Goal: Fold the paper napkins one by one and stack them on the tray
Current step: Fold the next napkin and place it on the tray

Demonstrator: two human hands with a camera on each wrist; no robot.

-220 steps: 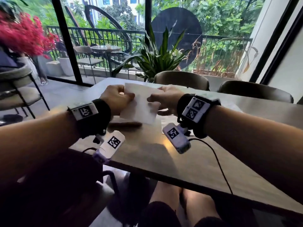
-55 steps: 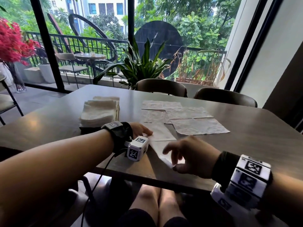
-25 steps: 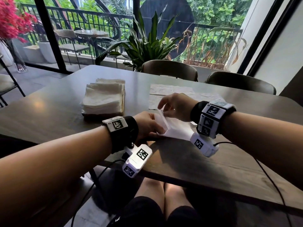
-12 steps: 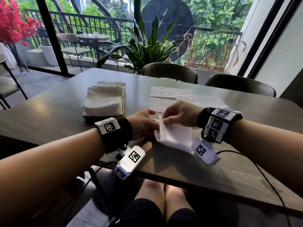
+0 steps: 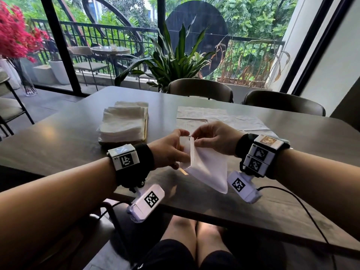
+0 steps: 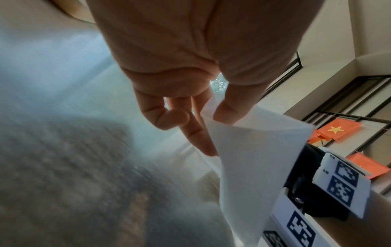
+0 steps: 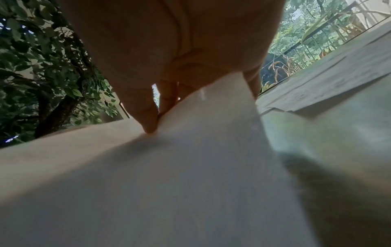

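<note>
Both hands, left hand and right hand, pinch napkin top edge above table; folded stack at 10 o'clock.

Flat wooden tray: mostly hidden under the stack of folded white paper napkins.
Dark tabletop: motion-blurred in the left wrist view.
Far unfolded white napkins: partly hidden behind the hands.

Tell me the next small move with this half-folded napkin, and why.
Probably lower the napkin onto the table and press its crease flat. Both the left hand and right hand pinch its top edges together in the air, so the fold looks made but unpressed; the stack of folded napkins comes afterwards.
</note>
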